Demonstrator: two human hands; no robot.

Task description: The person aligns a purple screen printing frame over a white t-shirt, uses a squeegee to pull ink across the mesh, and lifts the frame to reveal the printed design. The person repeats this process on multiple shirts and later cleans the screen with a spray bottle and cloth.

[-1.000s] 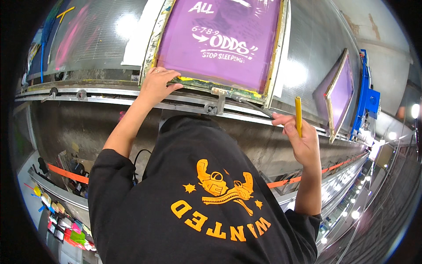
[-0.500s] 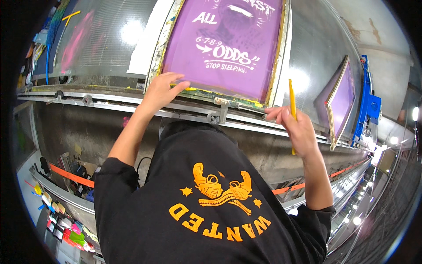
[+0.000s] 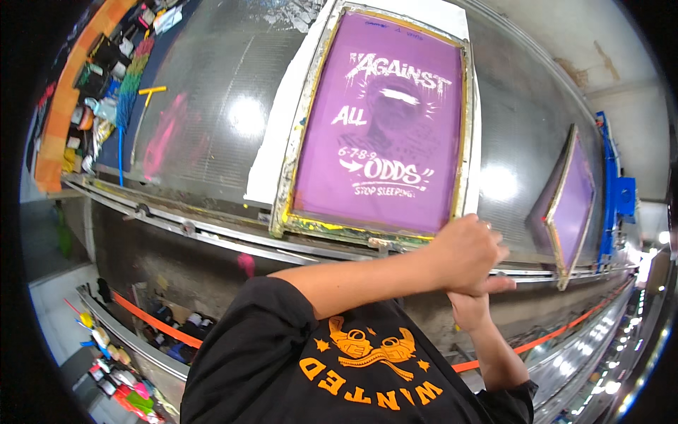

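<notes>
A framed printing screen (image 3: 424,134) with purple mesh and white lettering lies on the bench, its near edge close to the metal rail (image 3: 321,252). My left forearm crosses in front of my body. My left hand (image 3: 462,253), fingers curled, is beside the screen's near right corner. Just below it my right hand (image 3: 474,304) meets or overlaps it. One digit of the right hand points out to the right; its other fingers are hidden behind the left hand. What the hands hold between them, if anything, cannot be made out. The yellow stick-like tool is not visible.
White sheet material (image 3: 272,166) lies under the screen. A second purple framed screen (image 3: 571,205) leans at the right, near a blue fixture (image 3: 606,191). A yellow T-shaped tool (image 3: 150,92) lies on the glossy bench at the left. Orange strips (image 3: 157,319) run below the bench.
My left hand has left the screen's near left corner and crossed rightward to my right hand. The yellow tool seen in my right hand has gone from sight. The view has shifted.
</notes>
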